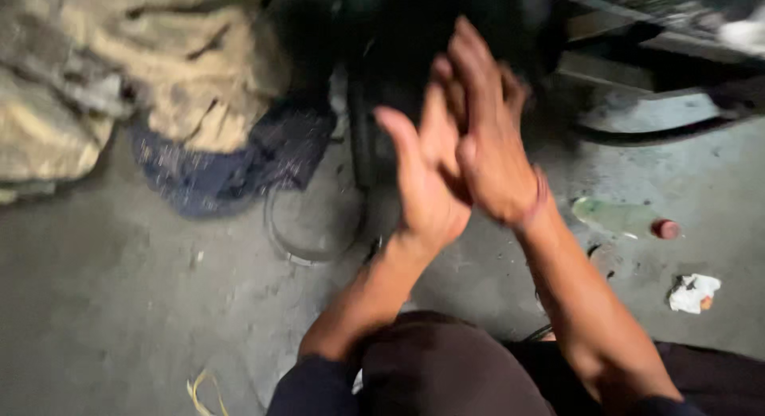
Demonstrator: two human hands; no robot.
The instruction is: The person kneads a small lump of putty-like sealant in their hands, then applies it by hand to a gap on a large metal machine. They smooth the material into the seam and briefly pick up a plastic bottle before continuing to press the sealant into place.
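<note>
My left hand (pixel 426 185) and right hand (pixel 486 145) are pressed palm to palm, fingers extended, holding nothing, above the grey floor (pixel 119 304) just before a dark machine (pixel 414 33), a green bottle (pixel 625 217) lying right.
</note>
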